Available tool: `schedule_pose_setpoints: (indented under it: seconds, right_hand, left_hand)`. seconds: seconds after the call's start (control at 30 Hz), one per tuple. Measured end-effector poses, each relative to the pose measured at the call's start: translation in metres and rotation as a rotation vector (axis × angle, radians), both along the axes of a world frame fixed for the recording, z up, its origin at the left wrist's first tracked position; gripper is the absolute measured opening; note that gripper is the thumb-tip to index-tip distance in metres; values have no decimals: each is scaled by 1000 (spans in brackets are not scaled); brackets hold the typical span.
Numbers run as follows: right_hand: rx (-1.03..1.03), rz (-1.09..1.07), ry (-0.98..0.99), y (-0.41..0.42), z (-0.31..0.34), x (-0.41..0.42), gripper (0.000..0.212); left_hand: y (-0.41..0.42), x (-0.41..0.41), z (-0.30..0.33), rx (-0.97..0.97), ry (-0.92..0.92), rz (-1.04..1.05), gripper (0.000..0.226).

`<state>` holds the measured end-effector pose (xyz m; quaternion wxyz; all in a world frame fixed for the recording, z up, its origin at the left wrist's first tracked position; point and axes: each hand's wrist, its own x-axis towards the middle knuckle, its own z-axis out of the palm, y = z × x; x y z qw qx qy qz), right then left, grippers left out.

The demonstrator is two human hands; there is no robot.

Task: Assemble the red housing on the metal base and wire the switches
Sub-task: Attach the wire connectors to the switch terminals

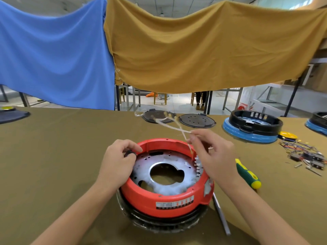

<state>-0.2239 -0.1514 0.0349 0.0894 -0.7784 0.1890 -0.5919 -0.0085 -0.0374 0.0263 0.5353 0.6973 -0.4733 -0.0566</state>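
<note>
Two bare hands work over a red housing [166, 200] that sits on a round metal base [160, 169] at the middle of the olive tabletop [53, 156], seen from the head camera. At the housing's 10 o'clock rim, the left hand [117, 162] curls its fingers around a small black part [130, 153], pressing it against the red wall. At 2 o'clock, the right hand [212, 156] is raised above the rim and pinches a bundle of pale beige wires [174, 126] between thumb and forefinger; the wires fan out toward 12 o'clock, with one strand hanging down to the housing's inner edge. Just beside the housing at 3 o'clock lies a green and yellow screwdriver [247, 174], its shaft running toward 5 o'clock. Farther out at 3 o'clock is a heap of switches and coloured wires [306, 154]. Two dark round plates [196, 120] lie at 12 o'clock, and a black and blue housing [251, 126] stands at 2 o'clock. Blue and mustard cloths [194, 50] hang behind.
</note>
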Motion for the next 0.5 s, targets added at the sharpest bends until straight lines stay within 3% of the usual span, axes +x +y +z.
schedule_pose_setpoints:
  seconds: [0.13,0.33,0.43,0.5]
  right_hand:
    - [-71,11,129,4,1,2,7]
    - [-85,66,269,7,7,-1,8]
    - [-75,88,296,7,7,-2,9]
    - [-66,116,312,7,8,-1,10]
  left_hand:
    - [2,-2,7,53,-49,-81,22]
    - [-3,-5,25,166,201,-239,64]
    - [-2,-4,34,165,312,-299,67]
    - [-1,-5,38,173,287,-329,54]
